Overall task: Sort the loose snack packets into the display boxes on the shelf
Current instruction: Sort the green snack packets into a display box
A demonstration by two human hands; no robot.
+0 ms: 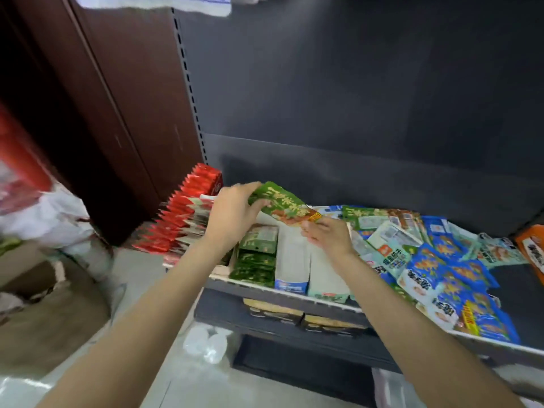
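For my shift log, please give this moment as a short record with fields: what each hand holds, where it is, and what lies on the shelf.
left hand: grips the left end of the green packet
right hand: pinches its right end
packet position: held above the display boxes, over the row of green packets
far left box: red packets
right of shelf: loose pile of blue packets

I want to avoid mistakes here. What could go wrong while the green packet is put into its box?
1. Both hands, left hand and right hand, hold only the ends of the green packet; it might slip.
2. The loose pile lies close to the shelf edge; a bumped packet could fall.
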